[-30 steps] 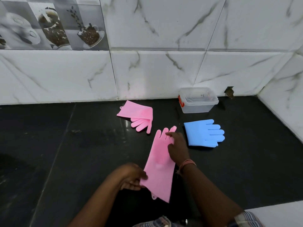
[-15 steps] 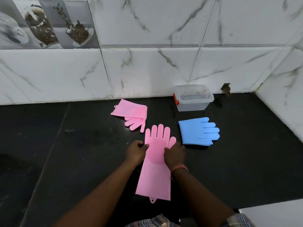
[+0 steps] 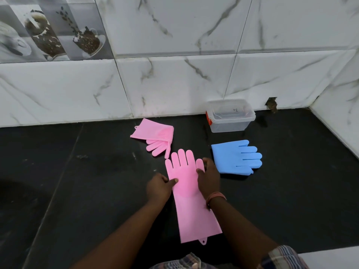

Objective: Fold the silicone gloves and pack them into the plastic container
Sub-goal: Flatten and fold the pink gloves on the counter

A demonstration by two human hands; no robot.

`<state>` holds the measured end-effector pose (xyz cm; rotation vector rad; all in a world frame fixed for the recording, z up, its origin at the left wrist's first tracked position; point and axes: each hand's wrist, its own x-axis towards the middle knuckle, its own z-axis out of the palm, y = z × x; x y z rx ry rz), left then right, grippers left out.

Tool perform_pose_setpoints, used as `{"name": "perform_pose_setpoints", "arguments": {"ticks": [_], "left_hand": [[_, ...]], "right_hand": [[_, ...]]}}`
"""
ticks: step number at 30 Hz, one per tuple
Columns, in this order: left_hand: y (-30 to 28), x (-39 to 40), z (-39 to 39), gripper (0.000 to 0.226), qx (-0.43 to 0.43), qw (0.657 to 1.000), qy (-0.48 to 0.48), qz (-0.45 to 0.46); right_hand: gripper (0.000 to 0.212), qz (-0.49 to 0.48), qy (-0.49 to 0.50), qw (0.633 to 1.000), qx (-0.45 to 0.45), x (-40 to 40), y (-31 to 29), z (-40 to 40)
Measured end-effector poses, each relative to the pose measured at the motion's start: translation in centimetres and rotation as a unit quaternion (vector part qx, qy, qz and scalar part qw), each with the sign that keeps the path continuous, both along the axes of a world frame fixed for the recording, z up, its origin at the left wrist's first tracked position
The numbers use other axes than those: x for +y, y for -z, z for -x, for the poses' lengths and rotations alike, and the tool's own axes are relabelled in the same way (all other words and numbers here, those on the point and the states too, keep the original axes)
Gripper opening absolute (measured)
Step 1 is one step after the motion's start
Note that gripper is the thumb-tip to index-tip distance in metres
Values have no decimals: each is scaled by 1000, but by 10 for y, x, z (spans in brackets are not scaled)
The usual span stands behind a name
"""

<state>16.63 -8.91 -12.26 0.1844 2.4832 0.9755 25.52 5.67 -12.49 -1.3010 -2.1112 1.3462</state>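
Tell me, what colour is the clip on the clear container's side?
Orange-red, on the plastic container's left end clip, seen in the head view.

Home kitchen: black counter (image 3: 77, 171), marble wall tiles (image 3: 174, 84), coffee-print tile (image 3: 48, 30).
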Motion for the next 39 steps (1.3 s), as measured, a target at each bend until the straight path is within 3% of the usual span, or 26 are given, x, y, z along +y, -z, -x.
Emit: {"name": "perform_pose_setpoints", "arguments": {"ticks": [2, 4, 6, 10, 17, 22, 26, 30, 35, 37, 39], "left_hand": [[0, 3, -1, 36, 70, 997, 30, 6], [5, 8, -1, 40, 155, 983, 93, 15], [11, 13, 0, 52, 212, 961, 167, 57], [23, 19, 1, 57, 238, 932, 252, 107], [30, 21, 9, 59, 251, 928, 273, 43], [36, 38, 12, 62, 283, 908, 308, -3], [50, 32, 23, 59, 277, 904, 325, -29], [59, 27, 26, 56, 282, 904, 316, -60], [50, 29, 24, 70, 280, 923, 246, -90], [47, 29, 24, 55, 317, 923, 205, -77], [47, 28, 26, 48, 334, 930, 146, -42]], "right_hand": [[45, -103, -26, 992, -65, -2, 1, 3], [46, -240, -73, 960, -125, -5, 0, 5], [49, -291, -141, 935, -149, -8, 5, 6], [58, -269, -212, 923, -173, -23, 29, 1], [55, -266, -175, 929, -188, -29, 20, 9], [75, -358, -272, 876, -175, -11, 31, 12], [77, -367, -271, 867, -201, -9, 38, 14], [68, -358, -265, 875, -190, -9, 37, 18], [57, -332, -231, 893, -198, -4, 12, 45], [49, -343, -220, 901, -144, -4, -2, 61], [40, -285, -244, 924, -66, -4, -11, 80]]}}
